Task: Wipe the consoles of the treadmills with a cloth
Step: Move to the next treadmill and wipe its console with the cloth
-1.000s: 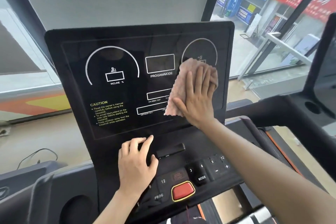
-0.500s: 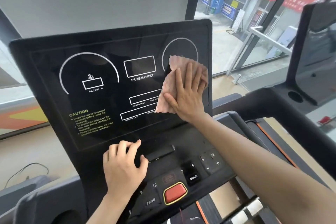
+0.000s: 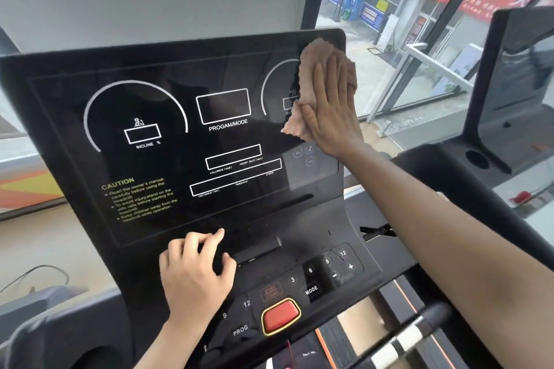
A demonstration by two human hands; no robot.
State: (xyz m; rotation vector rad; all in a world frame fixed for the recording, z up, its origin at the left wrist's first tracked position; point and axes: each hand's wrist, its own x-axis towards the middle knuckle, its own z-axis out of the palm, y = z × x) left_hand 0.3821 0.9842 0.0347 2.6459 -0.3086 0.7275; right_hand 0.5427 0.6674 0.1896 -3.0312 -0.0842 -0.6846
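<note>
Wiping in progress at the top right corner of the treadmill console (image 3: 180, 69). Pinkish cloth (image 3: 311, 75) pinned flat against the glossy black panel under the right hand (image 3: 331, 112) — fingers (image 3: 326, 78) straight, close together, pointing up. Thumb laid across the cloth's lower fold, seemingly pressing rather than pinching. Cloth bunched, overhanging the panel's right edge a little, ragged tail below the thumb over the right-hand dial graphic.

Left hand (image 3: 195, 275) resting on the ledge under the display, just left of the small raised bar. Fingers loosely curled and slightly apart, tips on the lip, gripping nothing. Looks like bracing only. Red stop button (image 3: 280, 315) near it, lower right, not touched.

Handling, as a judgement: soft, light, limp cloth with no shape of its own. Best held by a flat palm over the middle, folds gathered under the fingers. Likely to creep or drop off the tilted, slick panel without steady pressure. Console rigid and smooth, probably prone to smears — even, moderate pressure, nothing hard.

Left and centre of the display probably not yet done, likewise the keypad with specks or droplets by the 9 and 12 keys. Second console (image 3: 524, 75) to the right, well apart, no hand on it.
</note>
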